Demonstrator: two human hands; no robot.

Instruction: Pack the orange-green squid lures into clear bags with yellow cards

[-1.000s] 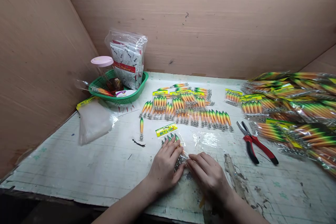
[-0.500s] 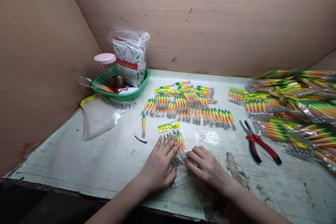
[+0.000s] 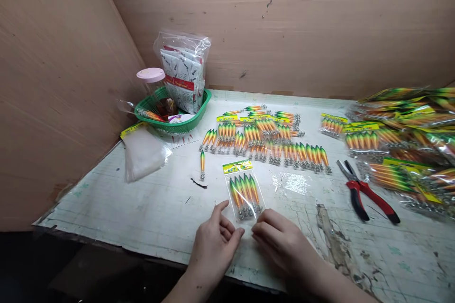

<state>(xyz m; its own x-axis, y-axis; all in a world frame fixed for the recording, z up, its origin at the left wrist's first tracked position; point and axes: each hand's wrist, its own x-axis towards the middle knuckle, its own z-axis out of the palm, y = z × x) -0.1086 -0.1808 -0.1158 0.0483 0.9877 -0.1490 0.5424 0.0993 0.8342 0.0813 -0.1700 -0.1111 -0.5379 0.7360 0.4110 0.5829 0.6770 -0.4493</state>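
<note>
A clear bag of fishing lures [image 3: 244, 194] lies flat before me, its yellow header card away from me. Several green-and-orange lures with hooks at their lower ends show side by side through the plastic. My left hand [image 3: 215, 241] is by the bag's lower left corner, fingers apart and slightly bent, holding nothing. At the lower right corner my right hand [image 3: 284, 241] has its fingers curled together against the thumb. What they pinch there, if anything, is hidden. A single loose lure [image 3: 202, 165] lies beyond the left hand, near a dark strip [image 3: 198, 183].
Farther back are rows of lures [image 3: 266, 144], some bagged. Red-handled pliers [image 3: 368, 194] and a pile of bagged lures [image 3: 408, 142] lie right. At left are empty bags [image 3: 145, 154] and a green basket [image 3: 174, 125] holding a jar and packets. A clear plastic piece [image 3: 293, 183] lies mid-table.
My left hand has lifted off the bag and drawn back toward me, uncovering the lures. The right hand has shifted slightly toward me along the bag's lower corner. The view has turned slightly left.
</note>
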